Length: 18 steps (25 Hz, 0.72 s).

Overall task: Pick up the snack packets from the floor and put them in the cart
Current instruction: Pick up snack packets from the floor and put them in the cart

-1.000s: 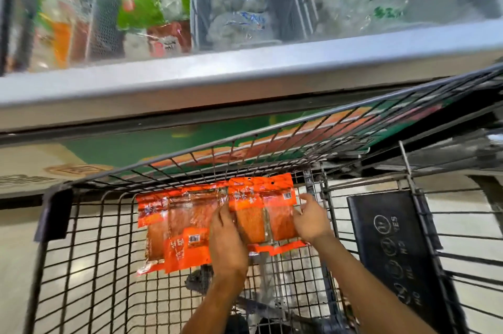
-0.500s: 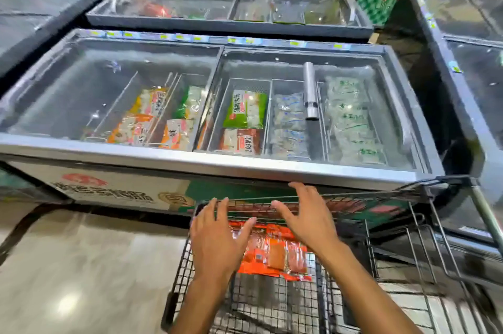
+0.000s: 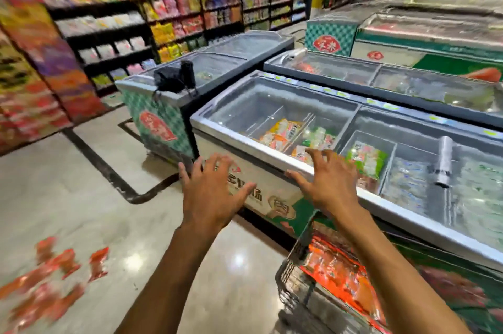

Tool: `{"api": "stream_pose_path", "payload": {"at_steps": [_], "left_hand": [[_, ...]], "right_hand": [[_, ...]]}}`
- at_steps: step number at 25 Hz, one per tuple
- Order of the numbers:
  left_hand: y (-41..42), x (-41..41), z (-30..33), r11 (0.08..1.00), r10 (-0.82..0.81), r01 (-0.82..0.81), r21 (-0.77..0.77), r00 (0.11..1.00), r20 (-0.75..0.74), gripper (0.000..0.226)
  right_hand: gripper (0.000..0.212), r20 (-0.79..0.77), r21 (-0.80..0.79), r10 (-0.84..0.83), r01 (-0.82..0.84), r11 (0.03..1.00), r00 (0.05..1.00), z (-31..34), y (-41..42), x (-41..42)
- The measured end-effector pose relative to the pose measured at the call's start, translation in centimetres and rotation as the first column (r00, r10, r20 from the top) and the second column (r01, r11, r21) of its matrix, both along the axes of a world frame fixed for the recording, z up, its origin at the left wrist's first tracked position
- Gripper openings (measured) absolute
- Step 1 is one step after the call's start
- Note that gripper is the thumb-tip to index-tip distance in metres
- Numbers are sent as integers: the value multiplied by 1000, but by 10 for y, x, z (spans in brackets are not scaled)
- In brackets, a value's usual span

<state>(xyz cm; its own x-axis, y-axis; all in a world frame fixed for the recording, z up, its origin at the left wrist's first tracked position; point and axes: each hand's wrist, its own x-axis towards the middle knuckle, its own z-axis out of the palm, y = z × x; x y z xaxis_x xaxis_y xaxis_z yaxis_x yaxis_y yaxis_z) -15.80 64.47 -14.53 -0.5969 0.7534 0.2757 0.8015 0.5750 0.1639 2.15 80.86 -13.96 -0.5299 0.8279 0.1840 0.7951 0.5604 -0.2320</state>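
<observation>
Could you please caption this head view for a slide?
Both open hands, left hand and right hand, hover empty; orange snack packets lie in wire cart.

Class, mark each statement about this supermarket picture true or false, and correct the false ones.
1. Both hands are empty, fingers spread. True: left hand, right hand.
2. Orange snack packets lie in the cart. True.
3. No packets remain on the floor. False: red-orange floor packets lie at lower left, blurred.
4. The cart stands left of the arms. False: it is at lower right, beside the freezer.
5. The freezer holds packaged goods under glass. True.
</observation>
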Motion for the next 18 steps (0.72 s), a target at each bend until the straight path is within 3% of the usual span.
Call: {"api": "stream_pose_path", "payload": {"at_steps": [5,10,15,18], "left_hand": [[-123,-74,17,981,190,-190,30,982,3,98],[-225,-146,3,907,421,-420,-23,907,13,87],[-330,-253,-14,763,646,-646,-21,763,11,89],[-371,-309,-19,694,720,-720,15,694,22,91]], "right_hand": [[88,47,22,211,-213,977,976,14,-85,-103],[98,66,35,417,-420,907,906,5,-145,-216],[106,-10,-13,580,-580,815,815,-14,-194,-362],[97,-32,-46,657,-658,752,753,-32,-220,-444]]}}
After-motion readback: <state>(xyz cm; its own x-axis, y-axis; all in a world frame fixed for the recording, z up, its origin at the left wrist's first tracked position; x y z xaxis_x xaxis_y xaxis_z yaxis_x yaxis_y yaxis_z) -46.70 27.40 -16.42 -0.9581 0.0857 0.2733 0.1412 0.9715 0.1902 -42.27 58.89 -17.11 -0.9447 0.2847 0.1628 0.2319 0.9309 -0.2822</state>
